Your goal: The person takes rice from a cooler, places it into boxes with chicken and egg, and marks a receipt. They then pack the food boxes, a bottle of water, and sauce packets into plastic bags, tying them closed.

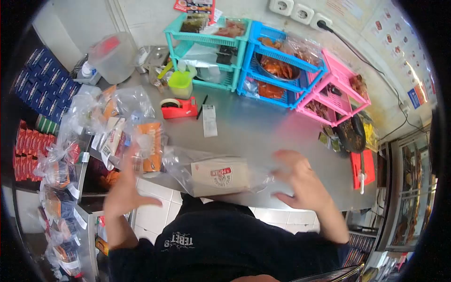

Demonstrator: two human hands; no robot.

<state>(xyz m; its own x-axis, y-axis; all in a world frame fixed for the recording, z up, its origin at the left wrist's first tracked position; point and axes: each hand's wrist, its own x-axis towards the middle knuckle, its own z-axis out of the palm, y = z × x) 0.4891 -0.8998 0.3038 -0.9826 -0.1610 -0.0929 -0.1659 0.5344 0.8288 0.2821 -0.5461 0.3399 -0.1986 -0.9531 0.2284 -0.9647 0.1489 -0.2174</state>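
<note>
A beige paper box with a red label (221, 176) lies in a clear plastic bag (174, 162) at the front edge of the steel table. My left hand (126, 190) is raised to the left of the bag, fingers apart, holding nothing. To the right of the box my right hand (300, 181) hovers with its fingers spread and nothing in them. An orange packet (151, 146) lies just beyond my left hand. A paper slip (209, 121) and a red tape dispenser (179, 108) sit farther back.
Green (238, 61), blue (282, 66) and pink (336, 89) tiered racks stand along the wall. Plastic-wrapped packages (115, 105) lie at the left. A knife (361, 176) rests on a red board (370, 165) at the right. A lime container (181, 85) stands behind the dispenser.
</note>
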